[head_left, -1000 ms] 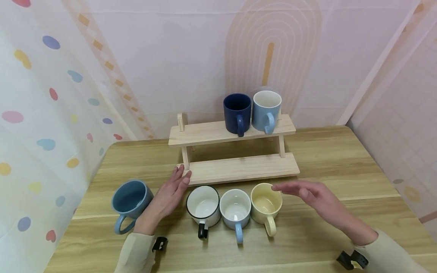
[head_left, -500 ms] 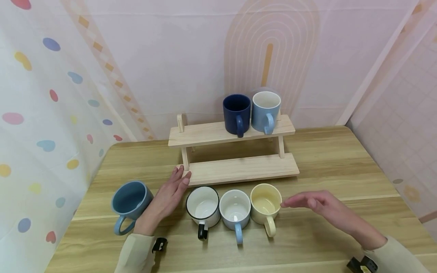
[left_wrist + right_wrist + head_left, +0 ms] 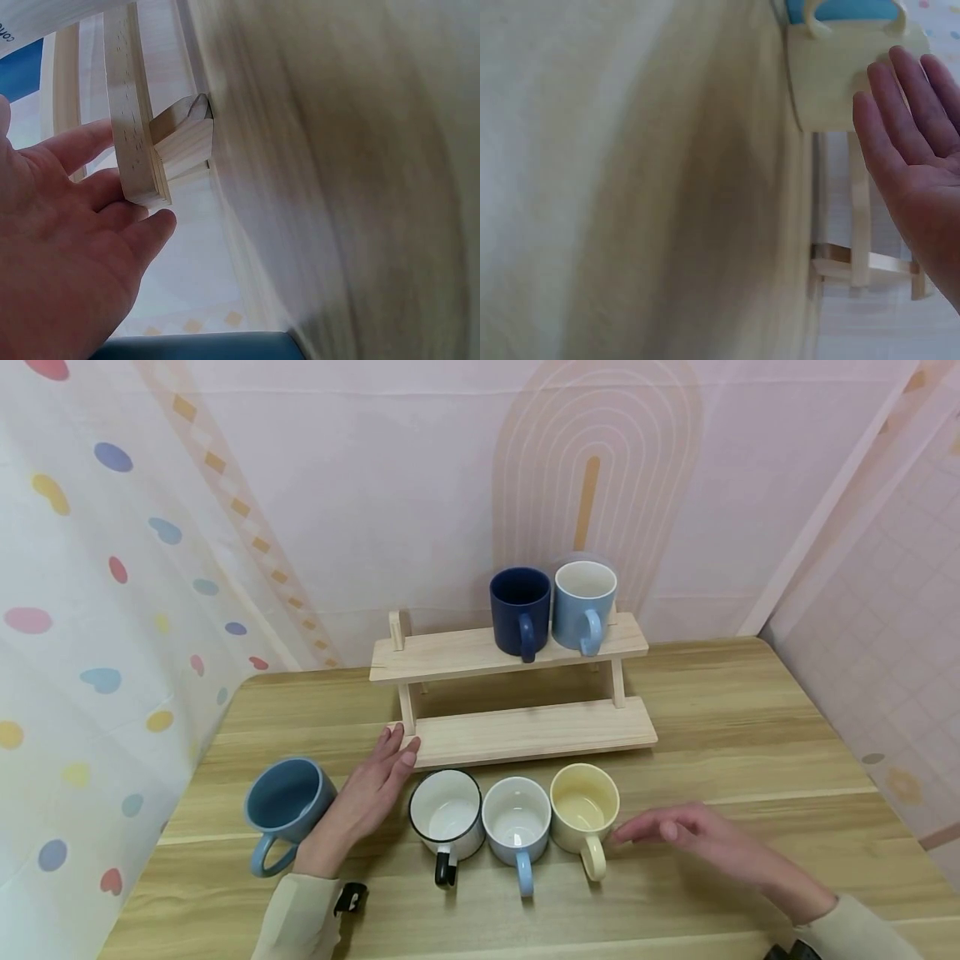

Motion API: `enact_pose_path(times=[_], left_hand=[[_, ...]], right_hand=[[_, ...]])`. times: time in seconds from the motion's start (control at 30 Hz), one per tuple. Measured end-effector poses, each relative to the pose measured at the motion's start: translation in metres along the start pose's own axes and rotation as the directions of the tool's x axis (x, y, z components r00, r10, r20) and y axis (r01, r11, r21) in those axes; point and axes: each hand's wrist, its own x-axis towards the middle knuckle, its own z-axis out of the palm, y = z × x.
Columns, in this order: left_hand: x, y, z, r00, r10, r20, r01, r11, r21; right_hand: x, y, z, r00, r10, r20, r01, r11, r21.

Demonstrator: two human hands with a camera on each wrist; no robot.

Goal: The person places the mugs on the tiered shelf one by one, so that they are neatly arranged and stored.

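Observation:
My left hand (image 3: 365, 799) rests its fingers on the left end of the lower board of a two-tier wooden shelf (image 3: 525, 731); the left wrist view shows the fingers at the board end (image 3: 139, 172). My right hand (image 3: 708, 842) hovers beside a pale yellow mug (image 3: 573, 827), fingers extended; whether the fingertips touch the mug I cannot tell. Left of that mug stand a white mug with a light blue handle (image 3: 517, 827) and a white mug with a black rim (image 3: 457, 835). All three handles point toward me. A teal-blue mug (image 3: 288, 802) stands left of my left hand.
On the upper board are a navy mug (image 3: 517, 618) and a light blue mug (image 3: 581, 610), side by side toward the right. The wooden table (image 3: 720, 718) meets patterned curtains (image 3: 375, 485) behind and at both sides.
My right hand has moved down and slightly right, from over the yellow mug's rim to beside its lower right side. The left hand and the mugs have stayed put.

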Motion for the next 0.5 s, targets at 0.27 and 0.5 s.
enact_pose_path(times=[0.27, 0.5], left_hand=[[-0.001, 0.0, 0.0, 1.0, -0.003, 0.003, 0.003, 1.0, 0.002], [-0.001, -0.001, -0.001, 1.0, 0.0, 0.004, 0.0, 1.0, -0.004]], right_hand=[[0.0, 0.006, 0.015, 0.996, 0.091, -0.01, -0.092, 0.992, -0.091], [0.006, 0.014, 0.027, 0.997, 0.074, 0.025, -0.076, 0.992, 0.102]])
